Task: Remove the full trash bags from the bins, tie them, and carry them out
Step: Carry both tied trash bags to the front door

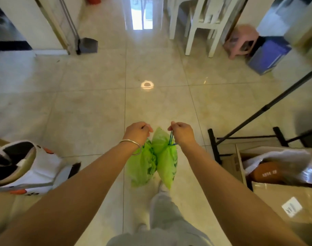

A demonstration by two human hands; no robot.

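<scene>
Two bright green trash bags (152, 162) with darker green print hang at lower centre, one showing a blue drawstring (170, 138). The floor (91, 107) is glossy beige tile. Upper right: a pink stool (240, 41), blue box (268, 54), white chair (203, 23).

Both forearms are bare, with no sleeves in sight. A thin silver bangle (132, 145) circles the wrist of the left hand (137, 133); the right hand (182, 133) wears nothing. Loose light grey trousers (162, 215) cover the legs.
</scene>
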